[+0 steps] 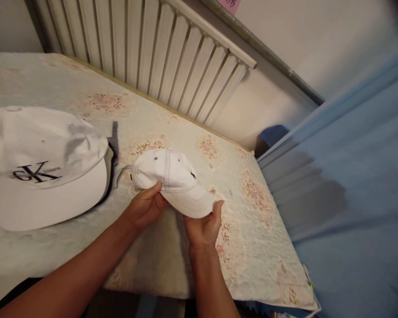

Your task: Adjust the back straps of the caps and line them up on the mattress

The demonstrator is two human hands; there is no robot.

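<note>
Both hands hold a white baseball cap (pixel 167 170) with a small dark emblem on its front, just above the floral cover. My left hand (pixel 147 205) grips its lower edge where crown and brim meet, thumb on top and fingers underneath. On the brim's front end is my right hand (pixel 204 223), its thumb at the rim and the other fingers partly hidden below. To the left lies a larger white cap (pixel 49 154) with black "CK" lettering. Behind its brim show a dark edge and a grey strap (pixel 115 132), apparently from more caps stacked beneath.
A floral quilted cover (pixel 252 251) spreads over the flat surface under the caps. Along its far edge stands a white radiator (pixel 172 57). A blue curtain (pixel 345 185) hangs on the right, with a dark blue object (pixel 272 136) by the far right corner.
</note>
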